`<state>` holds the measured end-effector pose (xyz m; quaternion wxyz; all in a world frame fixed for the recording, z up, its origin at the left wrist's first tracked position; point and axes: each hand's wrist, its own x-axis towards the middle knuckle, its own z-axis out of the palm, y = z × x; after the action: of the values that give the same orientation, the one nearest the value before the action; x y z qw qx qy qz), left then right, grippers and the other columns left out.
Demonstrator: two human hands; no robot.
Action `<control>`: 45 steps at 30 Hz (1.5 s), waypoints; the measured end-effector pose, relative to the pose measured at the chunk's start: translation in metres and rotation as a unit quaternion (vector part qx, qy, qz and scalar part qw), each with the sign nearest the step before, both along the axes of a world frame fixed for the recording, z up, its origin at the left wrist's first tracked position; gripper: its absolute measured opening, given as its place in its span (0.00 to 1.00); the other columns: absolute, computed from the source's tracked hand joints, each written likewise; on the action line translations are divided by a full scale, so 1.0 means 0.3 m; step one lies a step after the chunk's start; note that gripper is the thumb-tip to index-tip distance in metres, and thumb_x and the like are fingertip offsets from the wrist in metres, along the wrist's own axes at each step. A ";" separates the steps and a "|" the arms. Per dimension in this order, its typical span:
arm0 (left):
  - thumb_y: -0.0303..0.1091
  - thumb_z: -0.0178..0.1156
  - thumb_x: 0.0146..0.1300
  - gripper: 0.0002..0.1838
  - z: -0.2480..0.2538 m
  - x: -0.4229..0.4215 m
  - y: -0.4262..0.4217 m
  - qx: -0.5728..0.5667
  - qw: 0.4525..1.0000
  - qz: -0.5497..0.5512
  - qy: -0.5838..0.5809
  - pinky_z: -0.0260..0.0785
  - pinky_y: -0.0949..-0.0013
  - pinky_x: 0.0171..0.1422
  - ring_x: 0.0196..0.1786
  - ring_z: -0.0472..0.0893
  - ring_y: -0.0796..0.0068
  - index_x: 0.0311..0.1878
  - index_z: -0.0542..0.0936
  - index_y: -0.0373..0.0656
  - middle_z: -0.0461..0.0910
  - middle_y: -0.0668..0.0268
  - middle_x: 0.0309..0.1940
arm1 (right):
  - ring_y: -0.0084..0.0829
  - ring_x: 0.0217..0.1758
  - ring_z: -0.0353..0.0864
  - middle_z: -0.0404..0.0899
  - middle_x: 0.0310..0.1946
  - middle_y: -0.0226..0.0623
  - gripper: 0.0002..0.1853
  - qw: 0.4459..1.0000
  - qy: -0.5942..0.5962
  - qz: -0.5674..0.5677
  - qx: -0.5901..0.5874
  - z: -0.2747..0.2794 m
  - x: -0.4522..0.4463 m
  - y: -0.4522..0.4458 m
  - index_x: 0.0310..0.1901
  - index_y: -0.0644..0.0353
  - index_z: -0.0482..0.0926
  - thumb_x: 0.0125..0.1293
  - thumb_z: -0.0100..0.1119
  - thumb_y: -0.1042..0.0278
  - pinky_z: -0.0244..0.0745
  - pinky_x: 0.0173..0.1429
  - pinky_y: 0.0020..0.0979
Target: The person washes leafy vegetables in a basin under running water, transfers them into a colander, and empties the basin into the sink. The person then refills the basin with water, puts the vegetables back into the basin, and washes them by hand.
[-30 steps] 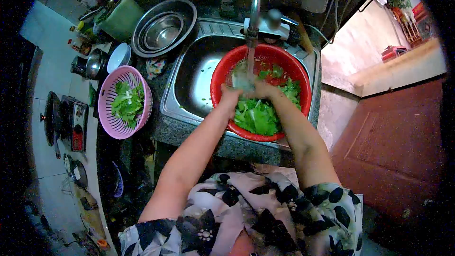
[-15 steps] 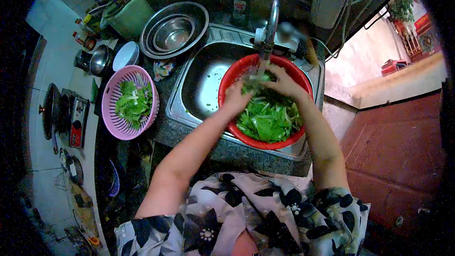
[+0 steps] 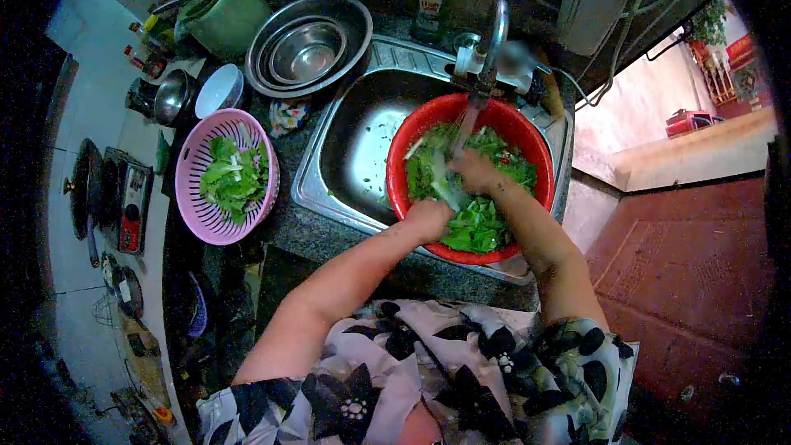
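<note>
A red basin (image 3: 540, 148) rests over the right side of the steel sink (image 3: 306, 185), with green leafy vegetables (image 3: 478, 231) inside. Water runs into it from the faucet (image 3: 497, 41). My left hand (image 3: 429, 219) is at the basin's near left, its fingers curled round a pale stalk at the leaves. Further right and back, under the stream, my right hand (image 3: 475, 171) is closed among the leaves; blur and water hide what it holds. A pink colander (image 3: 186, 189) with more leaves stands left of the sink.
Nested steel bowls (image 3: 310, 51) sit behind the sink's left corner, with a white bowl (image 3: 219, 91) beside them. A detergent bottle (image 3: 428, 7) stands behind the sink. A gas stove (image 3: 132, 206) is at the far left, a reddish door (image 3: 684, 280) at the right.
My left hand has moved down toward the basin's near left edge. My right hand, earlier spread near the back, has come lower and closed. The view has shifted slightly.
</note>
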<state>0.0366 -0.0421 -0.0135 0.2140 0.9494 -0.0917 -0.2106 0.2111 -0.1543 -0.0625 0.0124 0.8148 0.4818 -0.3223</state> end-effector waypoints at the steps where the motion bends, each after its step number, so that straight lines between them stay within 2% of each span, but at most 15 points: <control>1: 0.38 0.62 0.49 0.13 -0.002 0.001 0.000 -0.008 1.000 0.005 -0.010 0.71 0.53 0.46 0.43 0.79 0.54 0.38 0.80 0.47 0.79 0.58 0.36 | 0.50 0.68 0.49 0.53 0.65 0.39 0.35 0.977 -0.209 0.050 0.011 0.148 -0.047 0.008 0.60 0.36 0.67 0.45 0.66 0.57 0.54 0.63 0.59; 4: 0.37 0.62 0.48 0.12 0.005 -0.003 0.002 -0.013 0.999 -0.002 -0.039 0.71 0.52 0.46 0.42 0.79 0.54 0.37 0.81 0.46 0.79 0.57 0.36 | 0.49 0.69 0.47 0.53 0.65 0.38 0.35 0.966 -0.167 -0.193 0.042 0.151 -0.088 0.037 0.60 0.34 0.67 0.45 0.66 0.56 0.53 0.64 0.57; 7: 0.35 0.61 0.47 0.12 0.015 -0.006 0.003 -0.015 1.000 0.010 -0.020 0.71 0.52 0.46 0.42 0.79 0.54 0.36 0.81 0.46 0.79 0.57 0.35 | 0.50 0.70 0.46 0.51 0.67 0.39 0.37 0.993 -0.101 -0.023 -0.060 0.176 -0.065 0.051 0.62 0.38 0.65 0.46 0.66 0.55 0.53 0.64 0.57; 9: 0.35 0.61 0.47 0.11 0.007 -0.006 0.001 -0.012 1.000 0.007 -0.028 0.71 0.52 0.46 0.42 0.79 0.54 0.37 0.81 0.46 0.79 0.57 0.35 | 0.59 0.70 0.43 0.48 0.68 0.50 0.35 0.995 -0.091 -0.005 -0.050 0.229 -0.016 0.031 0.64 0.41 0.62 0.52 0.60 0.55 0.55 0.63 0.63; 12: 0.35 0.61 0.48 0.12 0.012 0.001 -0.001 -0.006 1.000 0.009 -0.017 0.71 0.52 0.46 0.42 0.79 0.54 0.37 0.81 0.46 0.79 0.58 0.35 | 0.50 0.70 0.48 0.48 0.68 0.41 0.38 0.976 -0.133 -0.160 -0.061 0.268 -0.084 0.050 0.63 0.40 0.63 0.47 0.66 0.59 0.54 0.64 0.60; 16: 0.35 0.60 0.48 0.12 0.033 0.002 0.001 -0.001 1.000 -0.002 0.012 0.71 0.52 0.46 0.43 0.79 0.54 0.38 0.81 0.46 0.79 0.57 0.36 | 0.56 0.68 0.48 0.48 0.68 0.44 0.38 0.998 -0.065 0.013 -0.009 0.091 0.008 -0.019 0.63 0.41 0.63 0.47 0.66 0.63 0.57 0.63 0.57; 17: 0.36 0.60 0.49 0.12 0.039 0.005 -0.001 0.003 1.000 -0.002 0.014 0.71 0.52 0.46 0.43 0.79 0.54 0.38 0.81 0.46 0.79 0.57 0.36 | 0.56 0.68 0.49 0.50 0.67 0.45 0.38 0.990 -0.120 -0.050 -0.060 0.302 -0.038 0.011 0.62 0.43 0.64 0.46 0.65 0.67 0.58 0.64 0.54; 24: 0.37 0.60 0.49 0.12 0.022 -0.003 0.004 0.002 1.000 0.002 -0.004 0.69 0.49 0.48 0.43 0.78 0.54 0.38 0.81 0.47 0.79 0.58 0.37 | 0.42 0.60 0.68 0.64 0.56 0.52 0.31 0.976 0.157 -0.141 0.050 0.291 -0.012 0.008 0.58 0.47 0.69 0.46 0.58 0.72 0.64 0.63 0.35; 28: 0.36 0.59 0.50 0.11 0.019 -0.018 -0.003 0.000 0.999 0.008 -0.034 0.68 0.48 0.47 0.45 0.77 0.55 0.38 0.81 0.46 0.78 0.58 0.38 | 0.53 0.68 0.52 0.55 0.65 0.44 0.32 0.948 -0.034 -0.080 0.306 0.267 -0.107 0.059 0.59 0.41 0.70 0.47 0.61 0.65 0.51 0.69 0.50; 31: 0.38 0.59 0.52 0.11 0.027 -0.008 -0.006 0.014 0.998 0.015 0.056 0.68 0.49 0.48 0.48 0.76 0.55 0.37 0.81 0.46 0.78 0.59 0.39 | 0.56 0.71 0.41 0.44 0.69 0.46 0.34 0.991 -0.109 0.056 0.054 0.272 -0.200 0.111 0.61 0.40 0.69 0.47 0.63 0.56 0.41 0.67 0.63; 34: 0.38 0.59 0.52 0.11 0.007 -0.026 0.000 0.030 0.998 -0.008 -0.051 0.68 0.50 0.48 0.48 0.75 0.56 0.38 0.81 0.46 0.78 0.59 0.39 | 0.57 0.72 0.38 0.40 0.71 0.48 0.37 0.912 -0.309 -0.116 0.245 0.084 -0.086 0.122 0.69 0.50 0.53 0.59 0.55 0.55 0.40 0.63 0.71; 37: 0.37 0.60 0.51 0.11 0.049 -0.020 0.003 0.024 1.000 -0.005 -0.017 0.68 0.50 0.48 0.48 0.76 0.56 0.38 0.81 0.45 0.78 0.59 0.39 | 0.60 0.72 0.37 0.40 0.71 0.48 0.38 0.973 -0.081 -0.148 0.155 0.089 -0.098 0.095 0.70 0.53 0.48 0.62 0.49 0.48 0.35 0.64 0.70; 39: 0.38 0.61 0.51 0.11 0.026 -0.026 0.003 0.011 1.000 -0.011 -0.022 0.68 0.50 0.48 0.47 0.76 0.56 0.38 0.81 0.46 0.78 0.59 0.39 | 0.51 0.73 0.35 0.43 0.71 0.42 0.40 0.992 -0.128 0.014 0.007 0.145 -0.124 0.064 0.65 0.42 0.61 0.48 0.63 0.45 0.37 0.66 0.67; 43: 0.40 0.62 0.51 0.12 0.054 -0.013 0.006 0.005 1.000 -0.007 -0.001 0.68 0.50 0.49 0.47 0.76 0.56 0.38 0.81 0.46 0.78 0.59 0.39 | 0.54 0.73 0.34 0.42 0.71 0.40 0.43 0.967 -0.176 -0.181 0.045 0.181 -0.092 0.050 0.65 0.35 0.59 0.45 0.67 0.49 0.39 0.66 0.68; 45: 0.39 0.61 0.50 0.13 0.048 -0.010 0.011 0.000 1.000 -0.001 -0.004 0.68 0.49 0.50 0.47 0.75 0.56 0.39 0.81 0.47 0.78 0.59 0.40 | 0.55 0.73 0.34 0.41 0.71 0.40 0.44 0.994 -0.083 -0.073 -0.014 0.146 -0.078 0.055 0.65 0.33 0.58 0.44 0.68 0.51 0.39 0.66 0.67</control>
<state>0.0335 -0.0388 0.0009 0.2134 0.9502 -0.0939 -0.2069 0.1877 -0.1378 -0.0187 0.0406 0.8713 0.4141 -0.2602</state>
